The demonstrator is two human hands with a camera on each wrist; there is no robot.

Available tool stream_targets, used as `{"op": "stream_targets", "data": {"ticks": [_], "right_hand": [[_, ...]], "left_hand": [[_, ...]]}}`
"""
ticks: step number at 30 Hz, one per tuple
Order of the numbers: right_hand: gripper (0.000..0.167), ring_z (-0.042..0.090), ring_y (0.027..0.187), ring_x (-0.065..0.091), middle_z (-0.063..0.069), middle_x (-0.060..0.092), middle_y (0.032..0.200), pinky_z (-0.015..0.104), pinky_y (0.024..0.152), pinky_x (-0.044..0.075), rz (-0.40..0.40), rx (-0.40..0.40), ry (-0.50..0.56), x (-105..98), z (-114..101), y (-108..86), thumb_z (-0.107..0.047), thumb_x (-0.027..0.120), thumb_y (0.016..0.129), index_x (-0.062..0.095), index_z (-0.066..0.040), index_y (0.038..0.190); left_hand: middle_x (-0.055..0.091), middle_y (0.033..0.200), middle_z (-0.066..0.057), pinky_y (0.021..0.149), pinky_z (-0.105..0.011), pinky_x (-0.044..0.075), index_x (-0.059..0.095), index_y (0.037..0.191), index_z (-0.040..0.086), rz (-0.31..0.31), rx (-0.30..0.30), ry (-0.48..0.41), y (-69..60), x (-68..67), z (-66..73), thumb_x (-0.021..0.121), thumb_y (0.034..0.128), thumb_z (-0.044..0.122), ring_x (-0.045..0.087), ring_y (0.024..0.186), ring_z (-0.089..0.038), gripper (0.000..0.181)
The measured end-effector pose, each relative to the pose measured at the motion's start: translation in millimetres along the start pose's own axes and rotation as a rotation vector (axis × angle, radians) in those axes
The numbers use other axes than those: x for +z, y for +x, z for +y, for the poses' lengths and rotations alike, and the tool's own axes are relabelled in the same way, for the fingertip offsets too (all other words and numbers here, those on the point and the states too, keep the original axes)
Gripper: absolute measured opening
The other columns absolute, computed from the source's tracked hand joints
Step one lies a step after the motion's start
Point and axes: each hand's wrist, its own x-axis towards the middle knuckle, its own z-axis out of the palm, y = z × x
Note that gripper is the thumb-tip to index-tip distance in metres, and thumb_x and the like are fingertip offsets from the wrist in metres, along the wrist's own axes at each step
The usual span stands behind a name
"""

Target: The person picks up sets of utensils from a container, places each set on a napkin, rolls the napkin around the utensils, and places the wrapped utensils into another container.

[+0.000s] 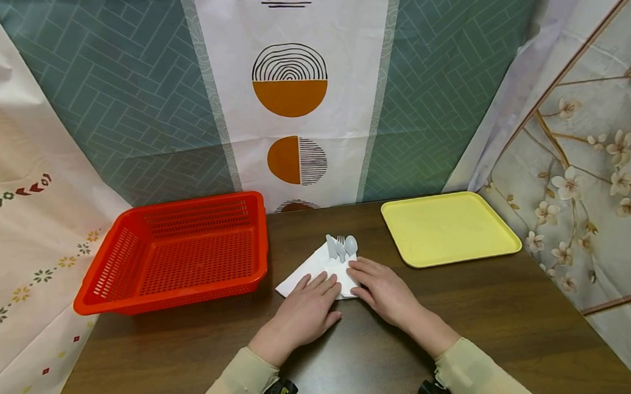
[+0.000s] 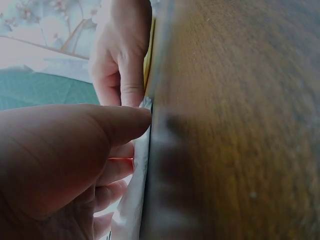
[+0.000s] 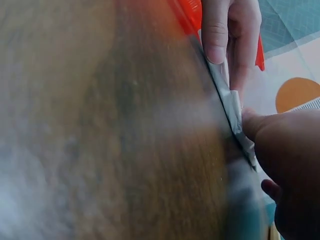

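Fingers (image 1: 317, 282) of the left hand (image 1: 306, 310) and right hand (image 1: 383, 288) lie nearly straight, a bit spread, on the napkin (image 1: 326, 264) near the back edge of the worktop (image 1: 167, 360), so soft pressing should flatten it without nudging knife (image 1: 332, 246), fork (image 1: 341, 249) or spoon (image 1: 351, 244).

The left hand (image 1: 305, 312) and right hand (image 1: 386, 290) touch a folded white napkin (image 1: 342, 273) with a light-grey knife (image 1: 332, 246), fork (image 1: 341, 249) and spoon (image 1: 351, 244) at its far edge, between a red slotted plastic basket (image 1: 204, 259) and a yellow rectangular tray (image 1: 449, 227).
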Motion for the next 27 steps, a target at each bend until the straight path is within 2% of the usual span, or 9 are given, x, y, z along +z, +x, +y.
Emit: {"op": "stream_targets", "data": {"ticks": [6, 10, 18, 21, 27], "right_hand": [[0.053, 0.040, 0.154, 0.047, 0.019, 0.059, 0.159, 0.061, 0.124, 0.038, -0.062, 0.033, -0.020, -1.5, 2.0, -2.7, -0.024, 0.076, 0.106, 0.064, 0.000, 0.152], [0.055, 0.043, 0.153, 0.048, 0.022, 0.057, 0.160, 0.062, 0.124, 0.037, -0.074, 0.044, -0.034, -2.3, 3.5, -2.1, -0.026, 0.076, 0.106, 0.063, 0.002, 0.152], [0.062, 0.039, 0.158, 0.042, 0.021, 0.053, 0.164, 0.058, 0.128, 0.032, -0.138, 0.108, -0.059, -3.2, 5.6, -0.2, -0.035, 0.073, 0.108, 0.059, 0.002, 0.156], [0.060, 0.038, 0.159, 0.042, 0.018, 0.054, 0.165, 0.058, 0.128, 0.032, -0.127, 0.079, -0.061, -2.9, 5.9, -0.5, -0.034, 0.073, 0.108, 0.060, 0.000, 0.156], [0.050, 0.035, 0.156, 0.047, 0.014, 0.058, 0.162, 0.059, 0.126, 0.035, -0.092, -0.033, -0.044, -1.9, 5.3, -0.3, -0.024, 0.074, 0.108, 0.065, -0.005, 0.153]], "left_hand": [[0.055, 0.166, -0.008, 0.127, -0.054, 0.036, 0.061, 0.157, 0.010, 0.000, 0.001, 0.007, -0.2, 0.4, 0.1, 0.070, 0.1083, 0.042, 0.047, 0.157, -0.029, 0.059], [0.054, 0.166, -0.009, 0.127, -0.054, 0.036, 0.061, 0.158, 0.010, -0.005, 0.003, 0.002, -0.5, -0.4, -0.6, 0.071, 0.1082, 0.041, 0.046, 0.157, -0.030, 0.059], [0.057, 0.164, -0.010, 0.126, -0.055, 0.037, 0.060, 0.159, 0.016, -0.015, -0.015, 0.011, -1.4, -0.6, -4.8, 0.072, 0.1076, 0.036, 0.049, 0.155, -0.032, 0.057], [0.056, 0.164, -0.011, 0.126, -0.055, 0.037, 0.060, 0.159, 0.016, -0.014, -0.014, 0.014, -1.0, -0.1, -5.1, 0.072, 0.1073, 0.037, 0.048, 0.155, -0.033, 0.057], [0.055, 0.164, -0.013, 0.126, -0.056, 0.038, 0.061, 0.158, 0.016, -0.001, -0.014, 0.016, -0.7, 1.0, -5.0, 0.073, 0.1068, 0.037, 0.048, 0.155, -0.035, 0.056]]}}
